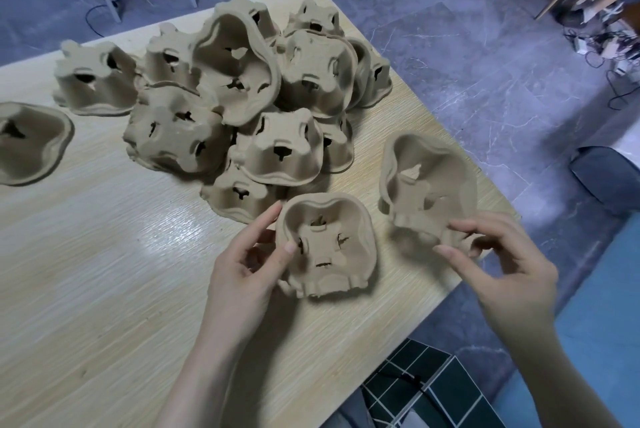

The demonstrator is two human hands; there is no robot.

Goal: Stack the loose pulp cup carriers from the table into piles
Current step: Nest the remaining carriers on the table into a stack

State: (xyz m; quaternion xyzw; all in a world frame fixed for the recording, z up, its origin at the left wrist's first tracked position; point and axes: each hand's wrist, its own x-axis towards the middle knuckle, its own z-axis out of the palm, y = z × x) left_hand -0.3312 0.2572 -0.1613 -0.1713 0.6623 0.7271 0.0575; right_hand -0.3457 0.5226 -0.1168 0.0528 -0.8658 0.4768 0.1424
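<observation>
So right now each hand has one carrier. The left hand [249, 254] grips the near carrier [327, 247] by its left rim, thumb hooked inside the cup side and fingers behind, hollow facing up at the camera. The right hand [498, 254] pinches the lower edge of a second carrier [427, 185], which is tilted up on edge near the right side of the worktop [104, 289], hollow side also open toward us. The two are close but not touching yet.

The rest of the loose carriers [239, 98] sit in a messy heap at the far middle of the worktop, mostly upside down, and one more carrier [27, 142] lies hollow-up by itself at the far left edge.

My take on doing this step well: both pieces already face the same way, so it's just nesting one into the other. The trick is lining up the lobes first. These aren't round, so rotate the right one until its wavy rim matches the left one's outline, then drop it in straight instead of at an angle. Pulp grabs on itself, so a crooked push will likely jam or crease a rim. Light press at the rim, not the middle tabs.

Also I'd keep the pile away from that right worktop edge, it looks tight there. Flipping the heap ones before nesting will be needed too.
</observation>
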